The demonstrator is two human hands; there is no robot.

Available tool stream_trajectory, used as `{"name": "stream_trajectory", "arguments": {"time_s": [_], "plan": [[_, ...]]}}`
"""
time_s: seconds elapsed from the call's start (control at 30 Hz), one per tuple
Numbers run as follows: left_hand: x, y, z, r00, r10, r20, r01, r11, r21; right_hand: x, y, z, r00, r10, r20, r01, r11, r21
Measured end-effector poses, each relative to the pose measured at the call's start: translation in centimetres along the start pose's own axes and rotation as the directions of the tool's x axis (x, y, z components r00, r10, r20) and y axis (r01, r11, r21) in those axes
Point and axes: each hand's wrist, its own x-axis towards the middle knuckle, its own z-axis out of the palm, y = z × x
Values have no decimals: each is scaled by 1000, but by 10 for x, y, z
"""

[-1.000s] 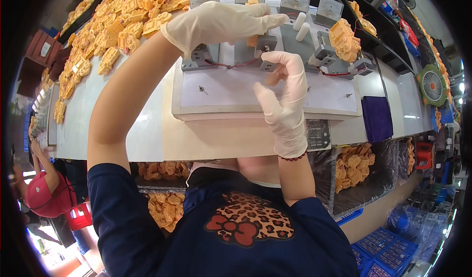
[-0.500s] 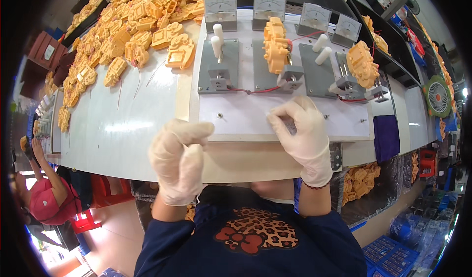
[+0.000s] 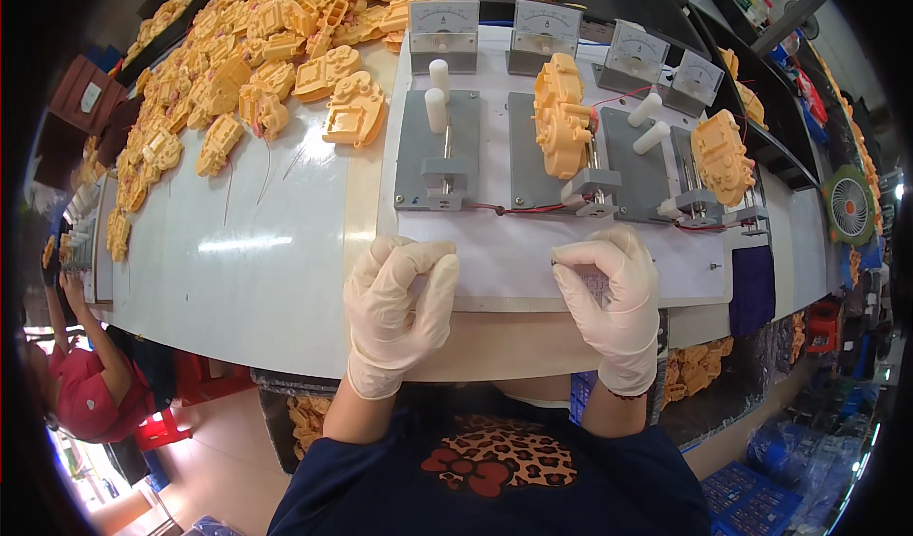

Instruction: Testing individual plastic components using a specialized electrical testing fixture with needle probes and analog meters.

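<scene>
My left hand [image 3: 398,312], in a white glove, is over the front left corner of the white test board [image 3: 495,293], fingers curled and thumb close to the forefinger. My right hand [image 3: 616,312], gloved too, is at the board's front edge with thumb and forefinger drawn together. A tiny dark spot shows at its fingertips; whether it is held or a screw on the board I cannot tell. Beyond my hands, a yellow plastic gear housing [image 3: 561,122] is mounted on a grey fixture [image 3: 523,179]. Another yellow housing [image 3: 723,155] sits on the right fixture. The left fixture [image 3: 418,155] has white pegs and no housing.
Analog meters [image 3: 444,37] line the board's back edge. A heap of yellow housings [image 3: 276,22] with thin wires spreads over the table's left. A purple cloth [image 3: 752,292] lies right of the board, a green fan [image 3: 849,203] farther right. Another person [image 3: 100,389] works at far left.
My left hand has moved right, over the board's front left corner, and its fingers have curled in. The right hand stays pinched near the front edge. The whole view has shifted slightly.
</scene>
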Motion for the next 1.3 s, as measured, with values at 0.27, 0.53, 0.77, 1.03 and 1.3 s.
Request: {"name": "stream_trajectory", "arguments": {"time_s": [0.27, 0.53, 0.77, 1.03, 1.3], "plan": [[1, 6, -3, 998, -38, 42, 37, 999, 16, 2, 2, -1, 1000, 13, 28, -13, 1000, 1], [-1, 1, -5, 994, -101, 35, 104, 988, -110, 0, -2, 8, 993, 114, -25, -116, 990, -78], [-1, 0, -6, 990, -139, 36, 143, 973, -178, 1, 0, 8, 995, 93, -22, -93, 995, -30], [-1, 4, -9, 975, -213, 65, 222, 955, -198, 0, 1, 8, 997, 77, -23, -77, 996, -39], [-1, 2, -8, 983, -173, 64, 182, 967, -177, -1, 3, 11, 999, 44, -24, -46, 994, -103]]}}
